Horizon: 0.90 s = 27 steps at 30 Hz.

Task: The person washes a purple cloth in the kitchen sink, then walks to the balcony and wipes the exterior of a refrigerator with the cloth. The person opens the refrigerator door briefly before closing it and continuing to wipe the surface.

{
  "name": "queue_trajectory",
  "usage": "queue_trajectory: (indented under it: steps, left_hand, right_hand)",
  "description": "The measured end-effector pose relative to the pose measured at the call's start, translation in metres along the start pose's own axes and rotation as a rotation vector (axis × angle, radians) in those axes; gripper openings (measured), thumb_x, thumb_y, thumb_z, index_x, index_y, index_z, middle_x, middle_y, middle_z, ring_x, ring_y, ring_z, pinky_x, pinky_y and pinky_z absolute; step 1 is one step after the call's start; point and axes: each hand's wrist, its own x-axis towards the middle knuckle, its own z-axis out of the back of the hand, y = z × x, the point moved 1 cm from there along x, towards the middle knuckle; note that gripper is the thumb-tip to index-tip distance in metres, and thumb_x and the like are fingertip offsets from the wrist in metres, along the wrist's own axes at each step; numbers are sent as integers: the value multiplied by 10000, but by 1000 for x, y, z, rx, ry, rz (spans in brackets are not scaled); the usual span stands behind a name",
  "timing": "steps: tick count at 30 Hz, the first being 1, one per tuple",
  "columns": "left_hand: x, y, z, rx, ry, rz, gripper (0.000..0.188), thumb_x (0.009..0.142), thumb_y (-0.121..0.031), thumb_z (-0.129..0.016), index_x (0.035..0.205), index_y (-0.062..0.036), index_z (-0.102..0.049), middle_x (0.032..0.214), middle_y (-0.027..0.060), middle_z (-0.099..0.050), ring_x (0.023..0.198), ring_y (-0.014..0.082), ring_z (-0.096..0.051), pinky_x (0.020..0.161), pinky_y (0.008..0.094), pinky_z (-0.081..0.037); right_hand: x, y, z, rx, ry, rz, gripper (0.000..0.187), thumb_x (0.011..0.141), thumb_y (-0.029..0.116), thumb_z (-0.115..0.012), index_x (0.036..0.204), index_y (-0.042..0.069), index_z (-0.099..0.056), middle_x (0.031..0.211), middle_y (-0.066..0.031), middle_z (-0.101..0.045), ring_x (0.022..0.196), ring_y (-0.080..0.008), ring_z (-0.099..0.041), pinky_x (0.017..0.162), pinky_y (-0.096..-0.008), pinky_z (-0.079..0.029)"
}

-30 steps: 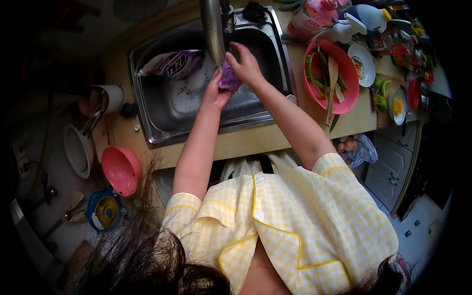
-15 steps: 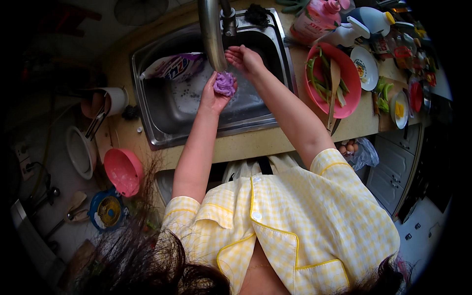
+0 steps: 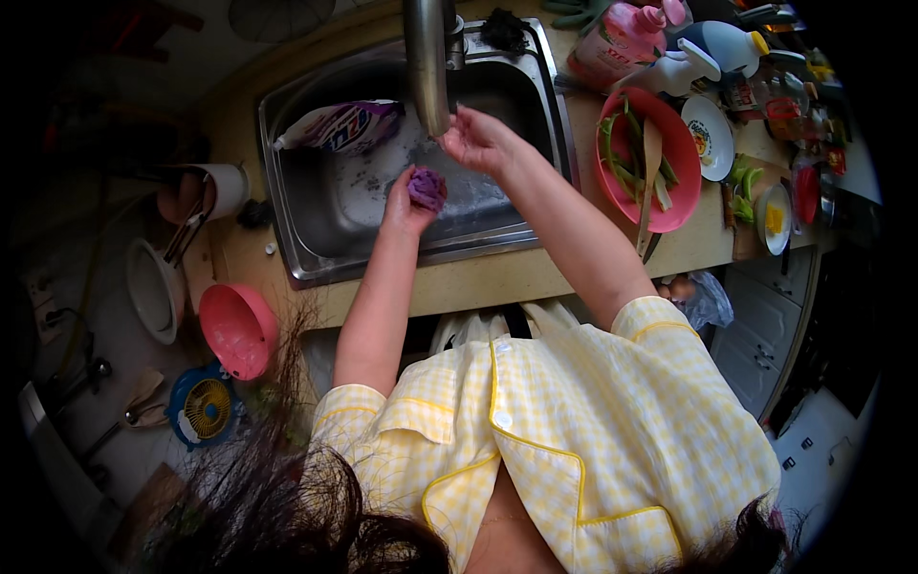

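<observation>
Over the metal sink (image 3: 320,260), my left hand (image 3: 405,212) cups a crumpled purple cloth (image 3: 426,189), its fingers curled round the bundle. My right hand (image 3: 481,143) is just beside the lower end of the faucet spout (image 3: 426,72). Its fingers are loosely bent and apart, with nothing seen in them; whether they touch the spout I cannot tell. In the left part of the basin lies a white and purple plastic package (image 3: 349,127). Suds or water spots show on the basin floor below my hands.
On the right of the counter stand a pink bowl (image 3: 681,196) of green vegetables with a wooden spatula (image 3: 651,158), a pink pump bottle (image 3: 617,48) and a white plate (image 3: 706,134). At lower left are another pink bowl (image 3: 239,330) and a small blue fan (image 3: 203,407).
My left hand has drawn back toward me with the purple cloth, away from the spout. My right hand has lowered slightly and its fingers have bent in close to the spout's end.
</observation>
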Motion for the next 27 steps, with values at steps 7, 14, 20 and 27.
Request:
queue_trajectory:
  steps: [7, 14, 20, 27]
  left_hand:
    - [4, 2, -12, 28, 33, -7, 205, 882, -244, -501, 911, -45, -542, 889, 133, -589, 814, 305, -566, 695, 415, -492]
    - [6, -3, -4, 89, 60, -21, 217, 887, -259, -491, 949, -55, -536, 913, 125, -585, 825, 297, -567, 692, 407, -493]
    - [10, -8, 8, -10, 54, 82, 214, 887, -262, -486, 949, -63, -531, 907, 118, -582, 812, 281, -562, 693, 407, -493]
    - [6, 5, -12, 79, 81, -5, 221, 892, -245, -484, 970, -42, -526, 933, 137, -581, 871, 309, -568, 737, 425, -493]
  right_hand:
    - [16, 37, -105, -582, -382, 553, 437, 942, 231, -311, 1161, -142, -371, 1228, -310, -404, 1157, -404, -417, 965, -446, -381]
    - [-11, 29, -35, -551, -623, 641, 250, 907, 201, -372, 972, 27, -539, 943, -116, -602, 876, -230, -597, 722, -345, -480]
    - [-8, -52, 26, -66, -467, 77, 383, 953, 233, -231, 953, -37, -503, 955, -208, -589, 891, -337, -595, 814, -462, -501]
    - [-2, -3, -81, -525, -327, 560, 433, 970, 233, -218, 1177, -102, -397, 1205, -252, -484, 1034, -331, -551, 851, -388, -490]
